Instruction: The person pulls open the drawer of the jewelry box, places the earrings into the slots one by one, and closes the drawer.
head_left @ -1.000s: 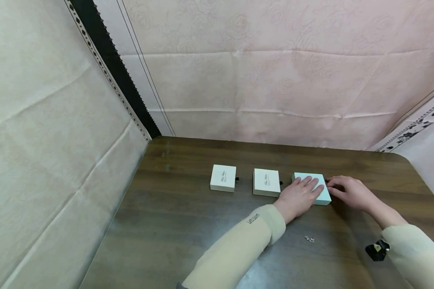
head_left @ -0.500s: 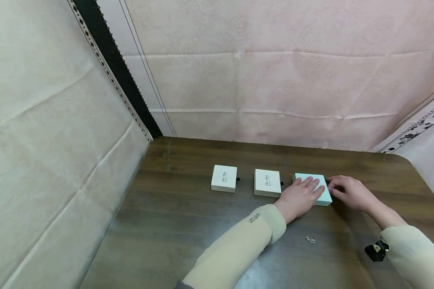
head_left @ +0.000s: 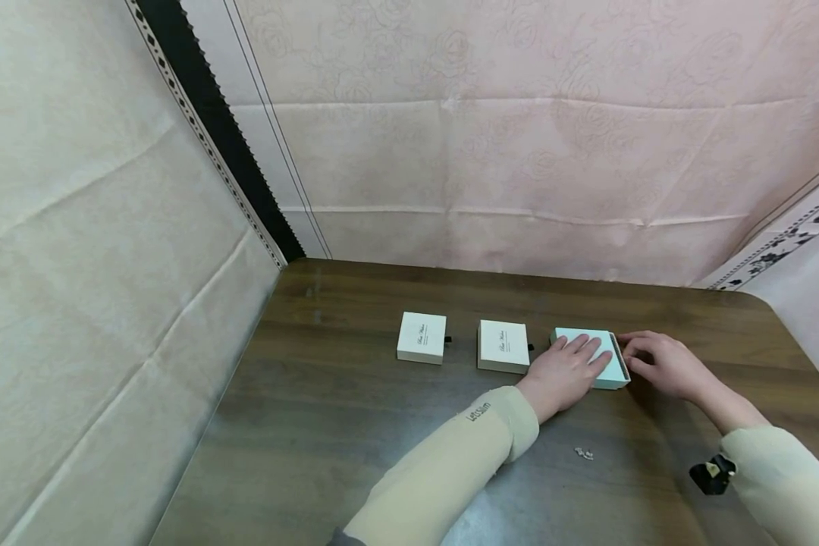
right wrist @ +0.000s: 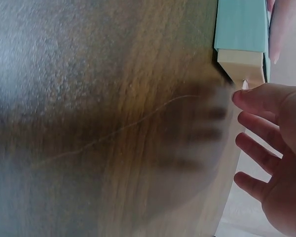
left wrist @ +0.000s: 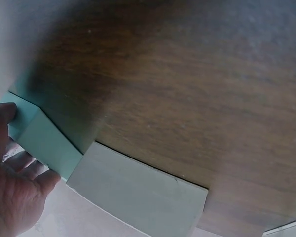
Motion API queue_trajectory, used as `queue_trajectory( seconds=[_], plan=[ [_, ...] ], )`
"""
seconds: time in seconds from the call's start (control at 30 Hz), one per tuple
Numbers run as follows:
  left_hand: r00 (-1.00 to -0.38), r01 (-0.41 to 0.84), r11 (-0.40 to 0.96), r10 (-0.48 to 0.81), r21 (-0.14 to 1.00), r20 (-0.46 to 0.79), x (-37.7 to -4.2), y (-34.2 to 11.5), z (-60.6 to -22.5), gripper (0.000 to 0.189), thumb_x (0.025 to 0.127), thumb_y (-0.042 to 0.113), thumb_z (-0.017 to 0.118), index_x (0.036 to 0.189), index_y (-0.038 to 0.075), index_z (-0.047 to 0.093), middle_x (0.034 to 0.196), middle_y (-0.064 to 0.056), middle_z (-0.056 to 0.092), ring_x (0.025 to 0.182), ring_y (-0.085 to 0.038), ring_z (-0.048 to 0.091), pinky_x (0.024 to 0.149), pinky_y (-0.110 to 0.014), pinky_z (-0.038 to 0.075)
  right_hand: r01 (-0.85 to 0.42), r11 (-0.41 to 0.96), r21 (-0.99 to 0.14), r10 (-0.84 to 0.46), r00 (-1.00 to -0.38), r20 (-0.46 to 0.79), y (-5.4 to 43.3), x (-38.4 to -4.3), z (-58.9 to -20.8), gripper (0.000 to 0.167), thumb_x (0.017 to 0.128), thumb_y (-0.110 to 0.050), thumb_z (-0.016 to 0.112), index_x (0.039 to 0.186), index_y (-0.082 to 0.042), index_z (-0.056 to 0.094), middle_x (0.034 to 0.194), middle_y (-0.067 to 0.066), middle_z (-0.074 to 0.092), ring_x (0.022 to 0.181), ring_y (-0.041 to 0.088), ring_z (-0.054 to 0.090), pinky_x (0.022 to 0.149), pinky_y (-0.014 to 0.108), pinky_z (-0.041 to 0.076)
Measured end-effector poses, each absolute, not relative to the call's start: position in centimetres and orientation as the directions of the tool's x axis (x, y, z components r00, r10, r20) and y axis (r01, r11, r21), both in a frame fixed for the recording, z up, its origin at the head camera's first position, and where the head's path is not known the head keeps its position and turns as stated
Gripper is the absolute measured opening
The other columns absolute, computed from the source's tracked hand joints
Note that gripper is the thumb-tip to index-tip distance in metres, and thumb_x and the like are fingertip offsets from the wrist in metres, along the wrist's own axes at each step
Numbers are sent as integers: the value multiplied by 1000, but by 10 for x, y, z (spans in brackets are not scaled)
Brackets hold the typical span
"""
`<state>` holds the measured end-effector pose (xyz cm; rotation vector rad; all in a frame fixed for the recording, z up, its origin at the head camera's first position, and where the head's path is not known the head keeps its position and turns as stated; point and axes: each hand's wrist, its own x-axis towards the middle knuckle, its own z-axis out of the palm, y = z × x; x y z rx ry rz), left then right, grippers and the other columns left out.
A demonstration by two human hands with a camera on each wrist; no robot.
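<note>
The left hand (head_left: 565, 373) rests on a mint-green drawer box (head_left: 616, 373), fingers spread across its top. In the left wrist view, its thumb and fingertips touch the box (left wrist: 49, 143) near its edges. At the box's right end the right hand (head_left: 665, 365) has thumb and forefinger together at the inner drawer (right wrist: 240, 61), which sticks out a little from the sleeve. A small pale pull tab (right wrist: 245, 84) shows at the thumb tip; the other fingers are loosely bent. Nearer the person lies a small silvery piece (head_left: 584, 453), too small to identify.
Two white drawer boxes, a left one (head_left: 421, 337) and a middle one (head_left: 503, 345), stand in a row with the mint box, dark tabs on their right. They sit on a brown wooden table (head_left: 300, 425). Pale cloth (head_left: 519, 167) hangs behind it.
The inner drawer has slid slightly out to the right, leaving a dark gap at the box's end. The right hand has shifted a little rightward with it; the left hand stays on the box.
</note>
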<state>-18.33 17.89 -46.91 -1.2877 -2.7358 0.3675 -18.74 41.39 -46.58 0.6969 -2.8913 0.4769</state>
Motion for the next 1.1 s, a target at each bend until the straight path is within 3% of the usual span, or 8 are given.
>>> queue_trajectory(
  seconds=[0.53,1.1],
  plan=[
    [-630,745,604,776,-283,-3,-183,178,-472,56,116,45,41,170,32,30,175,7,29,160,-11,28,126,-30,32,-377,900,-221,-363,-926,101,435,-180,-461,11,93,2,74,85,-4,73,122,36,68,107,57,65,89,71,52],
    [-614,755,586,790,-296,-2,-185,178,-471,57,116,44,42,170,31,30,175,6,30,160,-11,29,126,-29,33,-365,907,-212,-344,-930,130,444,-177,-459,11,92,2,74,85,-6,74,119,35,70,107,57,65,89,71,51]
  ],
)
